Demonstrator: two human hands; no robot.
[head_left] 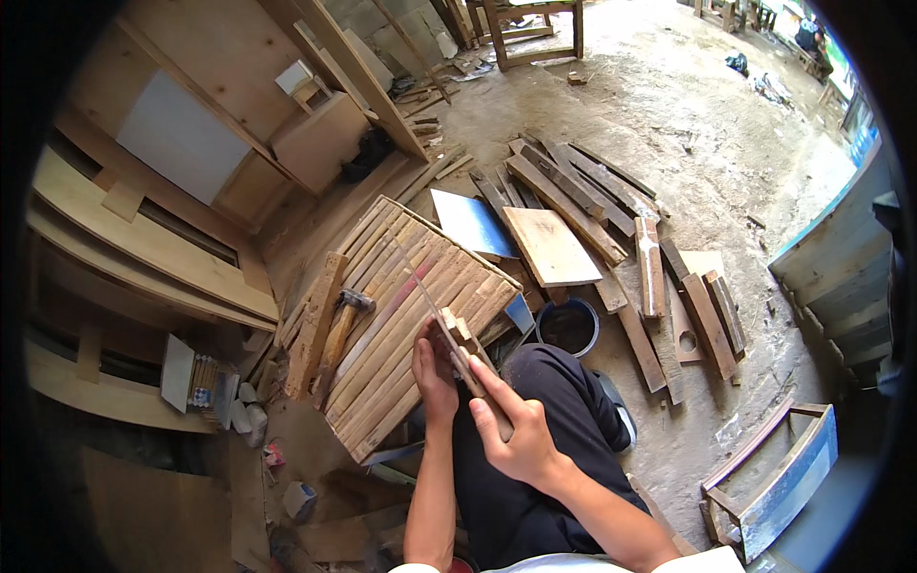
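Wooden cabinet carcass [234,124], pale panels: is standing at the far left, partly outlined by curved-looking boards.

Timber offcuts [578,201]: are lying in a loose heap on the floor beyond the slatted stand and to its right.

Slatted stand [401,353]: is occupying the middle, its narrow slats running from near left to far right, a pinkish stripe showing on one.

Open box frame [772,477], blue side: is lying on the floor at lower right.

Dark bucket [567,327], pale rim: is standing just beyond the person's knee.

Right hand [521,430]: is gripping the near end of the thin blade-like tool, index finger extending along it.

Left hand [437,377]: is bearing against the notched wooden piece with fingers pointing upward; whether they are closing around it cannot be told.

Thin blade-like tool [425,290]: is reaching over the stand, its long axis running from the right hand toward far left, tip pointing away from the person.

Hammer [336,339], wooden handle: is lying at the stand's left edge, head pointing away, beside a rough timber block [313,329].

Notched wooden piece [462,332]: is sitting between the hands, alongside the tool.

Red packet [274,454]: is lying at lower left, markings too small to read.
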